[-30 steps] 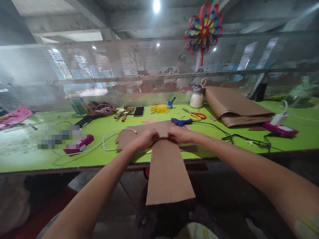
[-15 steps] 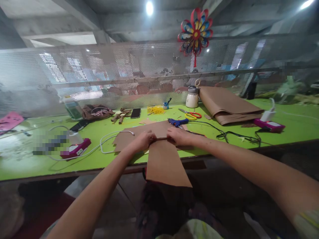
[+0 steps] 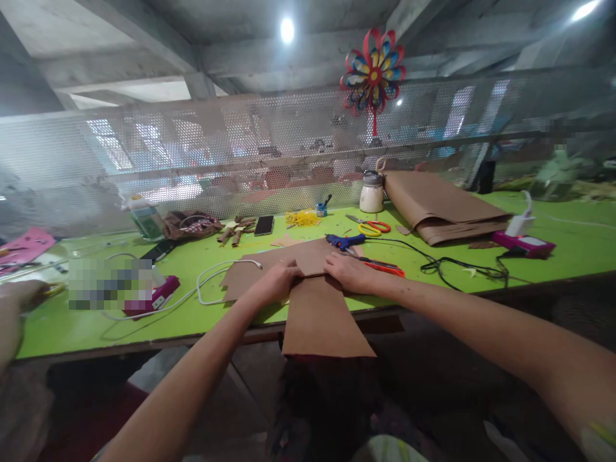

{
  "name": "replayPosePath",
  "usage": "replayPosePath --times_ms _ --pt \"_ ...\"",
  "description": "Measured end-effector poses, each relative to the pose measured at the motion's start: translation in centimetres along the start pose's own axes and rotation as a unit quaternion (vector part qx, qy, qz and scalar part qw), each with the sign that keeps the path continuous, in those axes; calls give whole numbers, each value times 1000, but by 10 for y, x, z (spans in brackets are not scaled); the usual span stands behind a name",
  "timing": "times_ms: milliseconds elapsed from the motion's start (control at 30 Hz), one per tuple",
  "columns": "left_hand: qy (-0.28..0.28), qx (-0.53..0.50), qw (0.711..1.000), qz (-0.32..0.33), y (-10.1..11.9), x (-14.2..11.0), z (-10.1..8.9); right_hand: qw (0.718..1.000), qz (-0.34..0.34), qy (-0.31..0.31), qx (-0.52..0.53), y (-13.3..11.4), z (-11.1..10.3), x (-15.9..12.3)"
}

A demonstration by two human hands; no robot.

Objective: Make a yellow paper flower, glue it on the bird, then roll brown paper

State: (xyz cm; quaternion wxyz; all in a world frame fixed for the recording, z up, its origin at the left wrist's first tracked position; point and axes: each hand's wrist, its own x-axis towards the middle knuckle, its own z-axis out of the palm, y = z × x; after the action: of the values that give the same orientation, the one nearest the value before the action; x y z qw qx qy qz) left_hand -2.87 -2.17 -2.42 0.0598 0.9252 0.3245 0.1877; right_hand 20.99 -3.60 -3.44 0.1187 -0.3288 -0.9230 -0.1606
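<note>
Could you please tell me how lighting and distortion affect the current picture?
In the head view, the ceiling lamp glares white, the perforated panel looks hazy at left, and under the green table it is dark; in that same view, forearms look stretched toward the lower corners, while the left hand and right hand on the brown paper are fairly clear.

Paper strip (image 3: 325, 324): plain brown. Tabletop (image 3: 77, 332): lime green. Glue gun (image 3: 347, 242): blue. Scissors (image 3: 362, 222): one handle yellow, the other orange-red. Flower ornament (image 3: 374, 76): red-edged petals, blue and yellow within. Jar (image 3: 371, 199): cream, grey lid. Power strip at right (image 3: 522, 245): magenta, white. Shreds (image 3: 302, 219): yellow. Phone (image 3: 264, 225): black.
</note>
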Motion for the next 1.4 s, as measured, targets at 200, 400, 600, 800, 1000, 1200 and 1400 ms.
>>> replayPosePath --times_ms 200,400,600,800,1000,1200,1400 --pt "-143 -74 983 -84 -5 35 -26 1000 -16 20 -1 2 2 3" --pt "-99 -106 985 -96 -4 53 -17 994 14 107 -25 5 2 10" --pt "-62 -240 965 -86 -2 43 -5 986 68 154 0 8 12 11" --pt "-59 -329 928 -163 17 41 -4 960 99 220 143 12 10 5" --pt "-33 -360 916 -172 29 35 -5 896 169 188 366 19 12 5" --pt "-35 -301 943 -141 32 39 -10 802 217 127 542 20 4 5" --pt "-29 -245 963 -106 32 40 -10 779 268 106 556 11 -1 7"
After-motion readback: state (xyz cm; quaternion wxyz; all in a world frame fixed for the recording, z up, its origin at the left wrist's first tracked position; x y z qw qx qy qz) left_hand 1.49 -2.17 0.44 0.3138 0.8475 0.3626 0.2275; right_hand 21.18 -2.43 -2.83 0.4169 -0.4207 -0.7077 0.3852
